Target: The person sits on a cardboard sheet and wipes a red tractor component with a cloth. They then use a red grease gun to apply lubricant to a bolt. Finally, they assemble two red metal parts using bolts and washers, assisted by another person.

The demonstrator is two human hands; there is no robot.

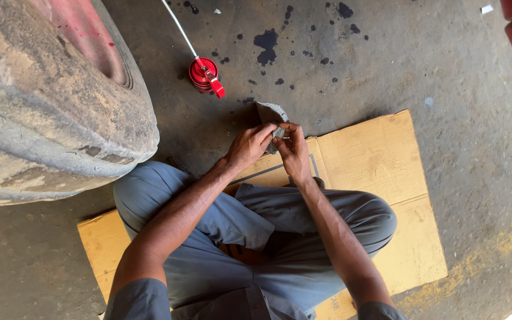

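Fingertips of both hands pinch a small grey rag (272,112) between them, the left hand (248,146) closed on its near left edge, the right hand (292,149) closed on the right edge, thumbs almost touching. The rag stands up and away from the fingers, its long axis running from the hands toward the floor ahead; both hands are equally near it, each already gripping. Something small may be wrapped in it, but that cannot be told. Beyond the rag, ahead and to the left, sits a red can (203,74) with a white tube, well apart. The person sits cross-legged on cardboard (380,160), beside a large worn tyre (48,106), on an oil-spotted concrete floor (445,71).
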